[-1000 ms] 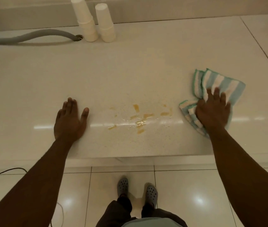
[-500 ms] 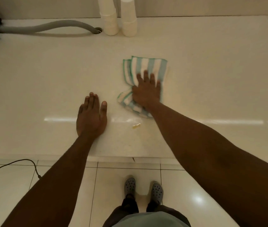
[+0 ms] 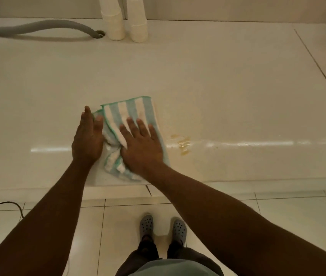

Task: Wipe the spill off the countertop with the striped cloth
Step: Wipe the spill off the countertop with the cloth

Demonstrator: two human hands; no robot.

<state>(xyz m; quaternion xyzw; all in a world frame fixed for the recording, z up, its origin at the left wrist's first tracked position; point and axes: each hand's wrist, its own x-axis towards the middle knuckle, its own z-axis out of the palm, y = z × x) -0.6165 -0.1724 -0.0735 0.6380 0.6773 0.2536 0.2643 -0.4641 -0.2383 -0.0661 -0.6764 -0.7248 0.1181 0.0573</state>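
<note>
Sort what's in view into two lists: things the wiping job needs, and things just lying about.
Job:
striped cloth
spill
countertop
right hand, flat on the cloth
left hand, at the cloth's edge

Lying about:
paper cup stacks
grey hose
floor cable

I see my right hand pressed flat on the teal-and-white striped cloth, left hand flat beside it touching its edge, amber spill just right on the glossy cream countertop
</note>
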